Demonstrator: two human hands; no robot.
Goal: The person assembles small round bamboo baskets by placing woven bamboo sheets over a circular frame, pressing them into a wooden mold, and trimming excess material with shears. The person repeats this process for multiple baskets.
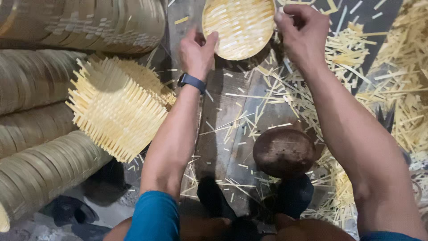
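A round woven bamboo tray [238, 27] is held at the top middle of the head view, between both hands. My left hand [196, 52] grips its lower left rim, thumb over the edge; a dark watch sits on that wrist. My right hand [303, 31] pinches the right rim near the top. The tray's weave faces me and its upper part is cut off by the frame.
A stack of untrimmed woven mats with sticking-out strips [118, 105] lies at the left. Rolled stacks of finished trays [42, 169] fill the far left. A dark rounded wooden block [284, 151] sits on the plank floor [223, 111]. Bamboo offcuts [392, 85] litter the right.
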